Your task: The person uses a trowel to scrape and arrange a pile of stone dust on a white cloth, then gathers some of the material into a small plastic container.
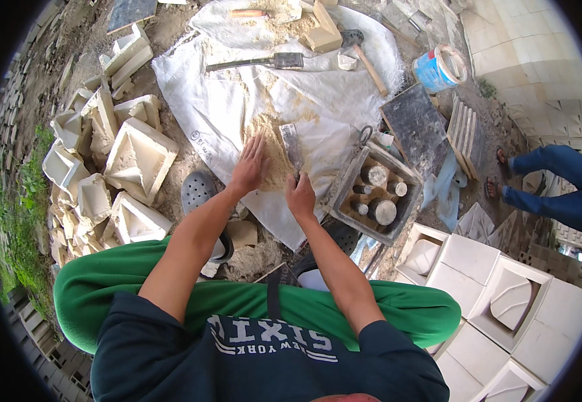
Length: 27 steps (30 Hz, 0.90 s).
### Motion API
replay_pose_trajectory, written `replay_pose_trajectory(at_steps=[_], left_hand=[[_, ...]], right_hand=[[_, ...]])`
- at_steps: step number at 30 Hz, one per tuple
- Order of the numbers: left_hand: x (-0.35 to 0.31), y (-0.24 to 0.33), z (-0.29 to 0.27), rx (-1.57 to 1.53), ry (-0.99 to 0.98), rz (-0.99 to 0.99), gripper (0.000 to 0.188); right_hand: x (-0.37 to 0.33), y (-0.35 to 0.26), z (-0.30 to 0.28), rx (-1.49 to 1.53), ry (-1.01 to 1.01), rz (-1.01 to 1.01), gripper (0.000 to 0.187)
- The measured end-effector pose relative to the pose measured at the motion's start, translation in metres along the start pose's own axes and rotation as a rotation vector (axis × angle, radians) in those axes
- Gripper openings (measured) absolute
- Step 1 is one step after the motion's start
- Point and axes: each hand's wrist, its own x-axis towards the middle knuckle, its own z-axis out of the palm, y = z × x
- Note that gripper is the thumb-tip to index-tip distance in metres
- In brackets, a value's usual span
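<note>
My right hand (pixel 300 195) is nearest, its fingers closed around the handle of a flat trowel (pixel 291 143). To its right stands a grey box (pixel 333 199) with round cylinders (pixel 383 212) inside. My left hand (pixel 249 169) has its fingers straight, slightly apart, gripping nothing, against the sandy powder (pixel 274 161). This powder lies on a white woven sheet (pixel 190 87), beside the blade. I judge the step is gathering it; the next move would call for a low, steady blade. Farther lies a wooden-handled mallet (pixel 371 72).
</note>
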Motion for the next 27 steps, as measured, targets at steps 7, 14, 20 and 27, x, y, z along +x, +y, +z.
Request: replay_pose_trajectory(at_steps=[7, 14, 20, 27], left_hand=[[-0.021, 0.003, -0.002, 0.081, -0.023, -0.138, 0.067], [-0.036, 0.011, -0.015, -0.003, -0.112, -0.161, 0.070], [-0.032, 0.020, -0.016, -0.065, -0.086, -0.218, 0.069], [-0.028, 0.018, -0.022, -0.116, -0.245, -0.192, 0.069]], right_hand=[[0.002, 0.017, 0.002, -0.190, -0.194, -0.089, 0.036], [-0.011, 0.003, -0.010, -0.181, -0.372, 0.037, 0.055], [-0.015, -0.009, -0.019, -0.188, -0.461, 0.302, 0.062], [-0.020, -0.010, -0.021, 0.020, -0.262, 0.264, 0.069]])
